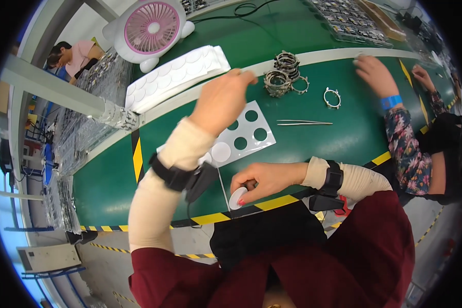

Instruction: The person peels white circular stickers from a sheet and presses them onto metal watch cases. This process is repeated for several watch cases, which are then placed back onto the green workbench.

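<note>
My right hand [267, 177] is closed near the front edge of the green bench, pinching a white round disc [237, 198] between thumb and fingers. My left hand [222, 102] is raised over the far side of a white sticker sheet [266, 139], its fingertips toward the metal rings. Those fingers are blurred and partly hidden, so whether they hold anything does not show. Several round cut-outs in the sheet show the green surface. White round stickers [220, 152] remain at its left, partly behind my left wrist.
Stacked metal rings [277, 83] stand beyond the sheet, with a single ring [332, 98] and tweezers [304, 122] to their right. A stack of sticker sheets [179, 74] and a pink-white fan [153, 28] are at the far left. A co-worker's hand [377, 74] reaches in from the right.
</note>
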`<state>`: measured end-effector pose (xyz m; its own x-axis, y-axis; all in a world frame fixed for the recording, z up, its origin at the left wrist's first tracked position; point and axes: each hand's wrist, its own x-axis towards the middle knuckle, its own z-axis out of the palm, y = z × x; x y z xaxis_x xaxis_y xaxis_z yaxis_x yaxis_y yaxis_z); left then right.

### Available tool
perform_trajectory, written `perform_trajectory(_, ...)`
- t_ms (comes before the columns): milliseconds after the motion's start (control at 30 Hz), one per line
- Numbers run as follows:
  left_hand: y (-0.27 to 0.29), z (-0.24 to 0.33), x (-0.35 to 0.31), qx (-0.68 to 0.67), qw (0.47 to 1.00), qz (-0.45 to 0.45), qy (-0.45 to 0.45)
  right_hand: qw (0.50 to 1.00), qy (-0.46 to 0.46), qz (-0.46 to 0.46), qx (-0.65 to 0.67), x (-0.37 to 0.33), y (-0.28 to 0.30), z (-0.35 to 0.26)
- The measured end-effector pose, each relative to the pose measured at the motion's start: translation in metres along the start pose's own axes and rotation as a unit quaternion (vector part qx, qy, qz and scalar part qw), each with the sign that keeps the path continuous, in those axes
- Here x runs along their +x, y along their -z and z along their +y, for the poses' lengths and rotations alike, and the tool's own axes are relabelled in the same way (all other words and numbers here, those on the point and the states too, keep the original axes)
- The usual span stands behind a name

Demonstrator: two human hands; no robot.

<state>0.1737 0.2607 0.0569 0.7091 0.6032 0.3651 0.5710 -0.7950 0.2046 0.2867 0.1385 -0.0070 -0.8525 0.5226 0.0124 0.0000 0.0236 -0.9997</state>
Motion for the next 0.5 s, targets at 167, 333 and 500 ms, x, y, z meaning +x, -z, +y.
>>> perform_trajectory(167,-0.054,0.002,0.048,0.012,0.997,0.020,0.078,0.991,-0.068,-0.034,0.106,-0.001,0.005,0.009)
perform_trajectory(333,-0.048,-0.024,0.045,-0.098,0.979,-0.087,0.159,0.991,-0.081,-0.038,0.096,-0.003,0.008,0.004)
perform_trajectory(500,0.007,-0.038,0.008,-0.180,0.944,-0.099,0.257,0.995,-0.072,-0.020,0.073,0.001,0.010,0.005)
